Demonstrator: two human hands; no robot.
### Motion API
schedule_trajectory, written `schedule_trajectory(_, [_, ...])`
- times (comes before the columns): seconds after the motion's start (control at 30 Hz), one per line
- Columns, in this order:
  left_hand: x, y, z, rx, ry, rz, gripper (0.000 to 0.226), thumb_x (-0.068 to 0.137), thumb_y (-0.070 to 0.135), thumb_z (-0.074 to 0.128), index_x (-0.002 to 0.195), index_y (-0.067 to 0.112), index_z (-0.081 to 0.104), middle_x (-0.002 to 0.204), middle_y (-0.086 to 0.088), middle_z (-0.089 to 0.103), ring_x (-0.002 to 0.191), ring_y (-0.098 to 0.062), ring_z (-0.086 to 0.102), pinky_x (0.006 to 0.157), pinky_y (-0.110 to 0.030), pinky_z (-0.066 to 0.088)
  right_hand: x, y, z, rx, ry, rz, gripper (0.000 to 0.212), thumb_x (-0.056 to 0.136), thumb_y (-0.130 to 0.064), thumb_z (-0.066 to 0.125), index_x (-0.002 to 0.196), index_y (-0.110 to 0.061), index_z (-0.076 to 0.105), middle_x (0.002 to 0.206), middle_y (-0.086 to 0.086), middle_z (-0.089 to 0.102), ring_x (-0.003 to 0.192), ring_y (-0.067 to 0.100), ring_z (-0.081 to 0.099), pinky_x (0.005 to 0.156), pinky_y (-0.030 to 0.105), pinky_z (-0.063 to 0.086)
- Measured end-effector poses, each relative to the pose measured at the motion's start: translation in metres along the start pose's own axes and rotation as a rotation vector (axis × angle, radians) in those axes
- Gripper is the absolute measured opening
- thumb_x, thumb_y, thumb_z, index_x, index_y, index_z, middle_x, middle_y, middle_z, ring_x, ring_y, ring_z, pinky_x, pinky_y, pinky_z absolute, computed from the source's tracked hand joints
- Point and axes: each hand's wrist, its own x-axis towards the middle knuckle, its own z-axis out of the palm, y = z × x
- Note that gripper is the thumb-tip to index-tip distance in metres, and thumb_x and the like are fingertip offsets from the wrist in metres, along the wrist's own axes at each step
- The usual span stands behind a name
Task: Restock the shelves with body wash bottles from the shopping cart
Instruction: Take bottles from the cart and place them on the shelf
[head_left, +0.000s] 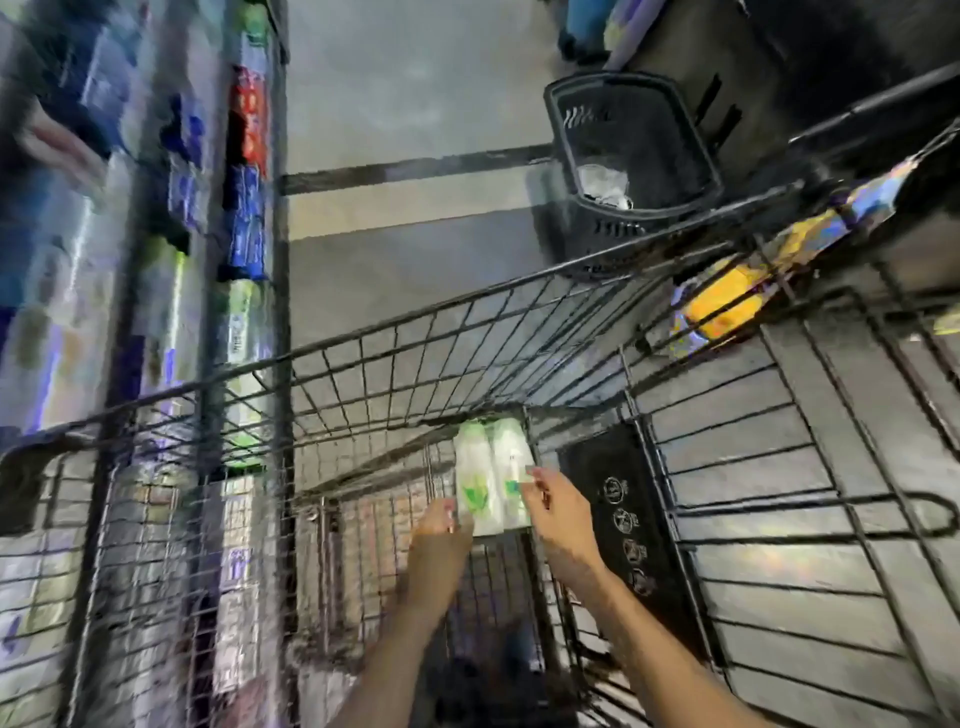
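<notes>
2 bottles (491, 475) lie side by side at the cart's (415, 332) far end. Left hand (441, 530) grips the left bottle, right hand (556, 512) pinches the right, probably for a paired lift to the shelves (156, 234).

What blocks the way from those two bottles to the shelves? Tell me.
The cart's wire side stands between the two bottles and the shelves to the left, so they must go up over its rim. Left hand and right hand already reach them.
</notes>
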Motion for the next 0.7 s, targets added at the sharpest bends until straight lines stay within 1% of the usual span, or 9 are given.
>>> schedule_trajectory(0.07, [0.028, -0.004, 0.011, 0.009, -0.023, 0.009, 0.02, 0.094, 0.016, 0.058, 0.11, 0.004, 0.059, 0.081, 0.002, 0.06, 0.066, -0.009, 0.057, 0.047, -0.013, 0.037, 0.025, 0.01, 0.017, -0.043, -0.024, 0.048, 0.036, 0.098, -0.017, 0.049, 0.13, -0.002, 0.053, 0.128, 0.016, 0.057, 0.117, 0.027, 0.052, 0.084, 0.017, 0.033])
schedule_trajectory(0.13, [0.05, -0.011, 0.023, 0.017, -0.057, 0.003, 0.021, 0.092, 0.02, 0.061, 0.105, 0.003, 0.059, 0.075, 0.008, 0.059, 0.056, 0.003, 0.057, 0.042, -0.007, 0.036, 0.042, 0.02, 0.03, -0.094, -0.036, 0.073, 0.035, 0.097, -0.013, 0.047, 0.129, 0.002, 0.049, 0.129, 0.02, 0.053, 0.117, 0.03, 0.05, 0.096, 0.028, 0.037])
schedule_trajectory(0.2, [0.068, -0.018, 0.035, 0.039, -0.074, -0.01, 0.026, 0.089, 0.023, 0.067, 0.102, 0.001, 0.062, 0.071, 0.005, 0.061, 0.051, 0.002, 0.055, 0.04, -0.007, 0.034, 0.054, 0.028, 0.039, -0.164, -0.047, 0.119, 0.034, 0.095, -0.012, 0.047, 0.127, 0.0, 0.047, 0.127, 0.017, 0.05, 0.114, 0.029, 0.049, 0.099, 0.036, 0.039])
schedule_trajectory(0.27, [0.081, -0.023, 0.044, 0.091, -0.059, 0.001, 0.031, 0.084, 0.023, 0.072, 0.099, -0.002, 0.062, 0.074, -0.002, 0.063, 0.055, -0.007, 0.055, 0.04, -0.009, 0.035, 0.061, 0.034, 0.047, -0.185, -0.033, 0.166, 0.036, 0.095, -0.012, 0.048, 0.129, -0.002, 0.044, 0.129, 0.014, 0.046, 0.115, 0.026, 0.048, 0.101, 0.04, 0.04])
schedule_trajectory(0.37, [0.093, -0.024, 0.053, 0.221, -0.064, 0.005, 0.037, 0.079, 0.027, 0.077, 0.094, -0.003, 0.062, 0.084, -0.014, 0.067, 0.068, -0.025, 0.063, 0.05, -0.026, 0.046, 0.065, 0.04, 0.055, -0.158, 0.014, 0.217, 0.04, 0.092, -0.008, 0.052, 0.13, -0.003, 0.04, 0.128, 0.013, 0.045, 0.117, 0.026, 0.048, 0.1, 0.039, 0.04])
schedule_trajectory(0.47, [0.099, -0.022, 0.056, 0.233, -0.019, -0.055, 0.036, 0.07, 0.026, 0.083, 0.081, 0.005, 0.056, 0.078, -0.008, 0.063, 0.074, -0.029, 0.065, 0.047, -0.023, 0.039, 0.07, 0.039, 0.062, -0.207, 0.06, 0.285, 0.04, 0.09, -0.008, 0.056, 0.127, -0.006, 0.041, 0.124, 0.012, 0.052, 0.114, 0.027, 0.053, 0.095, 0.036, 0.042])
schedule_trajectory(0.5, [0.099, -0.02, 0.055, 0.259, 0.006, -0.075, 0.038, 0.068, 0.027, 0.084, 0.082, 0.007, 0.055, 0.079, -0.007, 0.062, 0.075, -0.027, 0.064, 0.049, -0.023, 0.04, 0.072, 0.038, 0.064, -0.225, 0.076, 0.314, 0.039, 0.088, -0.01, 0.059, 0.123, -0.008, 0.042, 0.12, 0.011, 0.055, 0.111, 0.026, 0.055, 0.093, 0.036, 0.045])
schedule_trajectory(0.6, [0.104, -0.017, 0.047, 0.488, 0.07, -0.118, 0.057, 0.066, 0.035, 0.084, 0.107, 0.005, 0.057, 0.102, -0.01, 0.062, 0.093, -0.027, 0.063, 0.066, -0.031, 0.049, 0.069, 0.038, 0.073, -0.314, 0.097, 0.325, 0.049, 0.082, -0.015, 0.071, 0.121, -0.011, 0.041, 0.119, 0.008, 0.055, 0.109, 0.023, 0.054, 0.093, 0.037, 0.047])
schedule_trajectory(0.7, [0.111, -0.019, 0.042, 0.52, 0.046, -0.101, 0.055, 0.067, 0.038, 0.083, 0.106, 0.008, 0.058, 0.107, -0.01, 0.062, 0.095, -0.026, 0.062, 0.07, -0.034, 0.051, 0.065, 0.043, 0.084, -0.498, 0.125, 0.243, 0.055, 0.085, -0.016, 0.069, 0.13, -0.012, 0.037, 0.134, 0.008, 0.045, 0.118, 0.02, 0.047, 0.1, 0.03, 0.041])
